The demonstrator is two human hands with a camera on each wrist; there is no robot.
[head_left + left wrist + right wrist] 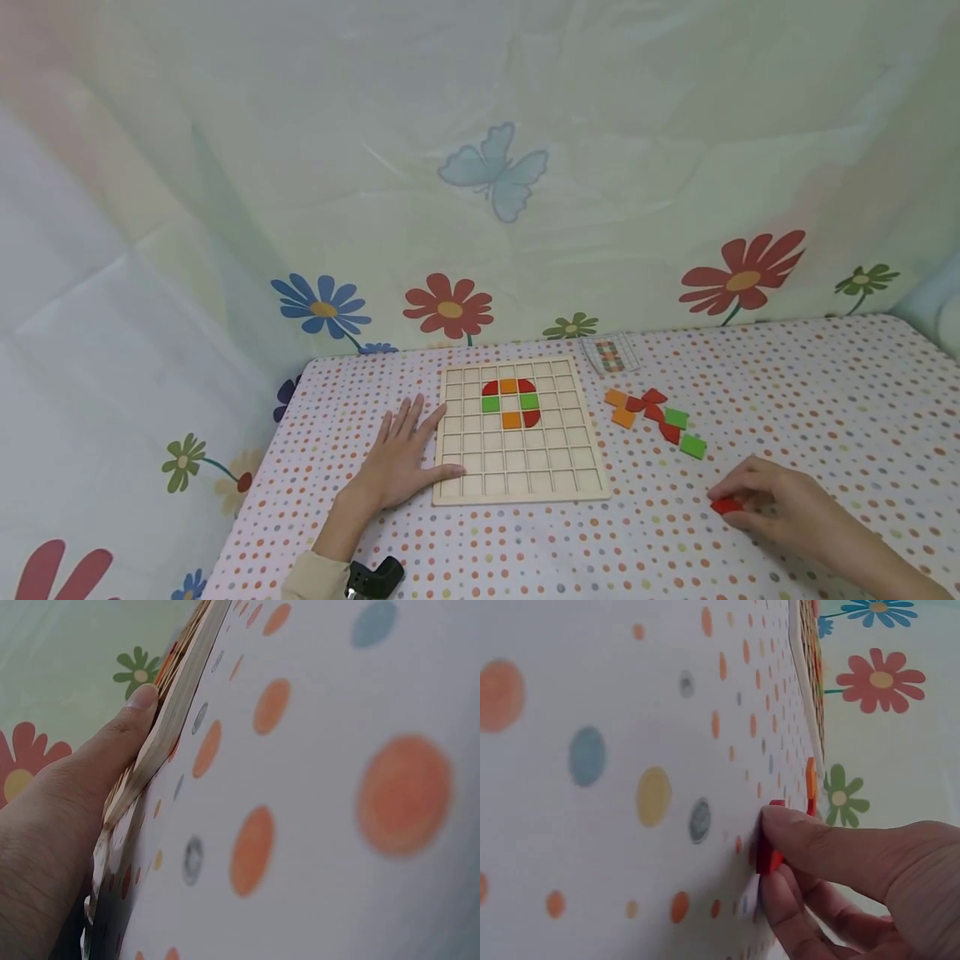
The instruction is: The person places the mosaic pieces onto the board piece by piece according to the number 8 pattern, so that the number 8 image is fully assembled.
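Observation:
A wooden grid board (519, 461) lies on the dotted tablecloth. Set in its upper cells is a ring of red, orange (508, 386) and green (528, 402) pieces, the red ones with a rounded corner. My left hand (397, 460) rests at the board's left edge, fingers spread and straight, the thumb lying over the lower left rim. To the right of the board, my right hand (783, 504) pinches a red piece (768, 851) between thumb and fingers, low over the cloth. Much of that piece is hidden behind the fingertips.
Between board and right hand lies a loose cluster of orange (623, 417), red (670, 432) and green (693, 447) pieces. A small pattern card (611, 354) sits behind the board's right corner. A flowered curtain (600, 167) hangs at the table's back edge.

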